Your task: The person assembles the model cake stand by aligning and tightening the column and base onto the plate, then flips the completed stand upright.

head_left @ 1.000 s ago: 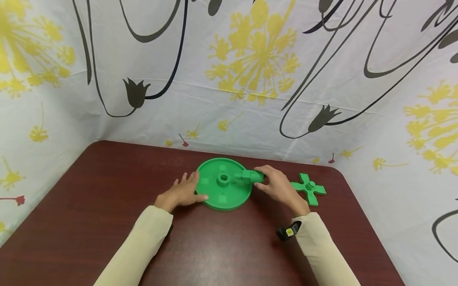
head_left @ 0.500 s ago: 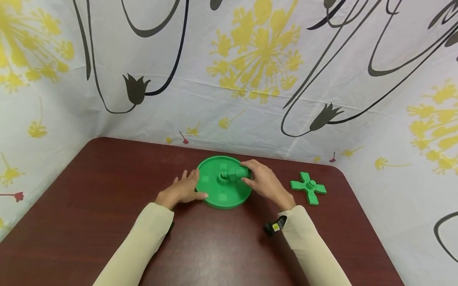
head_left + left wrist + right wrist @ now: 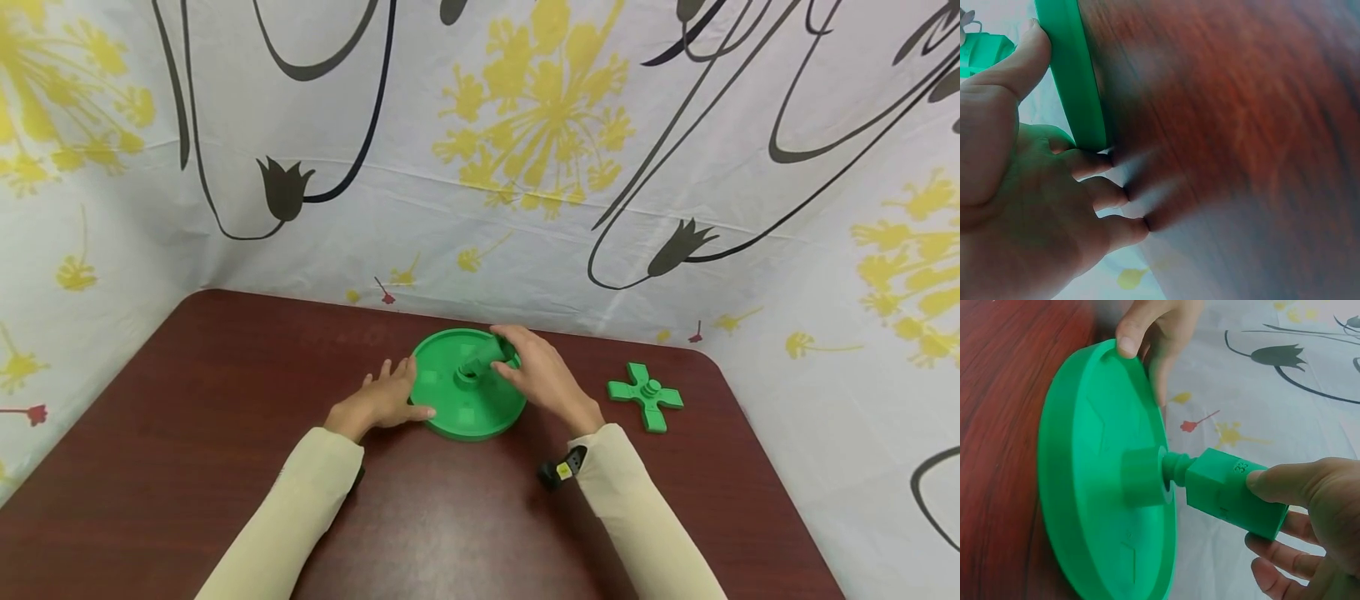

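A round green tray-like disc [image 3: 442, 404] with a raised rim lies on the table, and a hollow hub [image 3: 1141, 478] rises from its middle. My left hand [image 3: 378, 398] rests at the disc's left edge, thumb over the rim, the other fingers spread along the outside. My right hand [image 3: 543, 375] grips a green threaded plug [image 3: 1229, 490] with a blocky body, thumb on one side and fingers on the other. The plug is tilted, its threaded end at the hub's mouth; how far it enters, I cannot tell.
To the right of the disc, a green cross-shaped piece [image 3: 647, 397] with a knob at its centre lies on the dark red-brown table [image 3: 450, 517]. A white cloth [image 3: 360, 125] with printed flowers hangs behind and at both sides of the table.
My right hand has moved left with the plug, from the disc's right side to the hub, and the plug now tilts more steeply. My left hand keeps its place on the rim.
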Available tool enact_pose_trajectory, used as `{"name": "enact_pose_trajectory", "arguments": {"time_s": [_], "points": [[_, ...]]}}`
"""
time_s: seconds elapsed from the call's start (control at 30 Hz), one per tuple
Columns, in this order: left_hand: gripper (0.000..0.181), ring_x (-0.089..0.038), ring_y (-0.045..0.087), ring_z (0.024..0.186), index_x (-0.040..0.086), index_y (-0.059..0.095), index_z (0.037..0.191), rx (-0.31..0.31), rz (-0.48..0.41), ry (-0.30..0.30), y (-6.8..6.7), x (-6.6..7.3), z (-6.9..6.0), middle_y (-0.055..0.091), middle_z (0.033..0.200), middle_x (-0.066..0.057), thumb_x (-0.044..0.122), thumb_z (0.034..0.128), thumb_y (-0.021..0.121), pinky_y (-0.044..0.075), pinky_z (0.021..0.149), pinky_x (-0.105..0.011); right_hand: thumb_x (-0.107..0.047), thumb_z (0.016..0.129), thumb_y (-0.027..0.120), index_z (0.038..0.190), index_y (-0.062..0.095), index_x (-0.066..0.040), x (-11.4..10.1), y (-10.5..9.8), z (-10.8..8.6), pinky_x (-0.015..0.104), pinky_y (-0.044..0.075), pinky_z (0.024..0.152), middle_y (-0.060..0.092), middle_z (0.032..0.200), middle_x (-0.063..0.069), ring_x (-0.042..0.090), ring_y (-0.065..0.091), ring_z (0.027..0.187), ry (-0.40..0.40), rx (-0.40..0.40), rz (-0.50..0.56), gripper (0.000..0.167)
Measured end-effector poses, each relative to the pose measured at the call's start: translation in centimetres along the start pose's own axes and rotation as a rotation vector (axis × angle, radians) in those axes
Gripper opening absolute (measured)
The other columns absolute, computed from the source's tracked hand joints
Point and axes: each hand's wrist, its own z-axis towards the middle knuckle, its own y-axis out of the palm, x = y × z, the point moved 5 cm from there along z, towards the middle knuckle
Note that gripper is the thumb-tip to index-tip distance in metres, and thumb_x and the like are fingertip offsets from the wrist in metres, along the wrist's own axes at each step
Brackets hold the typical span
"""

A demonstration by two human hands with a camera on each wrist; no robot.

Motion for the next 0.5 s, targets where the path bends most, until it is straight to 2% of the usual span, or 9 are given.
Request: {"name": "enact_pose_trajectory", "arguments": {"time_s": [0.3, 0.5], "points": [[0.097, -0.045, -0.006, 0.151, 0.001, -0.002, 0.158, -0.003, 0.007, -0.001, 0.0, 0.0, 0.1, 0.002, 0.165, -0.021, 0.042, 0.0982, 0.061, 0.003, 0.119, -0.064, -0.02, 0.091, 0.074, 0.141, 0.054, -0.011, -0.5, -0.1, 0.7, 0.051, 0.046, 0.102, 0.058, 0.139, 0.009, 0.031, 0.053, 0.129, 0.004, -0.012, 0.016, 0.055], [0.097, -0.045, -0.006, 0.15, 0.0, -0.002, 0.158, -0.006, 0.003, -0.012, 0.1, -0.1, 0.2, 0.002, 0.165, -0.021, 0.042, 0.0978, 0.061, 0.003, 0.119, -0.064, -0.017, 0.09, 0.075, 0.141, 0.053, -0.009, -1.1, 0.5, 1.2, 0.049, 0.048, 0.099, 0.061, 0.134, 0.01, 0.032, 0.055, 0.123, -0.024, 0.0, 0.02, 0.056]]}}
